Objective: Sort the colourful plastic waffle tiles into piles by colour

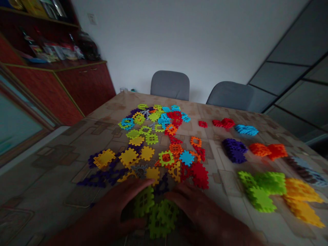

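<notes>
Several green interlocking plastic tiles (164, 218) with toothed edges lie in a loose cluster at the table's near edge, between my hands. My left hand (119, 205) curves round their left side, thumb below and forefinger stretched along the top towards a yellow tile (153, 174). From the right, my right hand (198, 206) closes over the cluster with bent fingers touching the upper tiles; its thumb is hidden. Just beyond the fingertips lie a dark purple tile (162, 184) and a red tile (200, 175). Blur and shade obscure the exact contact.
A mixed heap of coloured tiles (153, 118) spreads across the table (58, 171). On the right stand sorted groups: green (263, 191), yellow (303, 198), purple (234, 150), orange (268, 150), blue (246, 130) and red (224, 123). Two grey chairs (169, 84) are behind.
</notes>
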Available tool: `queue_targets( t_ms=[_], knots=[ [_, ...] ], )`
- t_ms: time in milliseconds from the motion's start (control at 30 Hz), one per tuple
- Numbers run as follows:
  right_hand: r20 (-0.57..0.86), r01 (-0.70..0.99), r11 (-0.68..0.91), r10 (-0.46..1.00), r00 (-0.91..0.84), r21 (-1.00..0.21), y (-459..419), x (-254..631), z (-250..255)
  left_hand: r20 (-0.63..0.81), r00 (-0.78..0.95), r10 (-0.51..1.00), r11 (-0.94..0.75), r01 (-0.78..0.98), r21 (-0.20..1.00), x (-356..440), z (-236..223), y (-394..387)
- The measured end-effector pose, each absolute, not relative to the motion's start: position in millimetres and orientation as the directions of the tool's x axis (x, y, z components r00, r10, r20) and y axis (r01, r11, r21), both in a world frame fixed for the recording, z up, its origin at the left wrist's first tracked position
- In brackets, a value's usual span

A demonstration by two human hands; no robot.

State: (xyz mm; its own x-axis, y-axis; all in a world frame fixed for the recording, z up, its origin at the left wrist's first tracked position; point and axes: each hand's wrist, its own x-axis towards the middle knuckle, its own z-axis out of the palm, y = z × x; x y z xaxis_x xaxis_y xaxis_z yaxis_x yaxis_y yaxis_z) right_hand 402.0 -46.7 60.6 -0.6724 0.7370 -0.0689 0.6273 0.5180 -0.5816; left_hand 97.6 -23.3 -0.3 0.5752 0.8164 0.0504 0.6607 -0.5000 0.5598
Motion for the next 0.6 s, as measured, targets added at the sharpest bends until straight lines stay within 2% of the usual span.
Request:
queue_targets(
  t_ms=[300, 433, 600],
  knots=[
    [-0.087, 0.602, 0.474, 0.735, -0.672, -0.642, -39.0, 399.6, 54.9, 0.063, 0.572, 0.818, -0.497, 0.647, 0.579, 101.0, 3.7, -19.5],
    [-0.125, 0.708, 0.398, 0.817, -0.563, -0.584, -43.0, 396.0, 51.9, 0.052, 0.564, 0.824, -0.487, 0.658, 0.574, 100.3, 7.3, -18.0],
    [-0.036, 0.714, 0.497, 0.808, -0.588, -0.493, -50.7, 379.1, 38.8, 0.087, 0.565, 0.820, -0.504, 0.643, 0.577, 97.0, 2.1, -15.9]
  ],
)
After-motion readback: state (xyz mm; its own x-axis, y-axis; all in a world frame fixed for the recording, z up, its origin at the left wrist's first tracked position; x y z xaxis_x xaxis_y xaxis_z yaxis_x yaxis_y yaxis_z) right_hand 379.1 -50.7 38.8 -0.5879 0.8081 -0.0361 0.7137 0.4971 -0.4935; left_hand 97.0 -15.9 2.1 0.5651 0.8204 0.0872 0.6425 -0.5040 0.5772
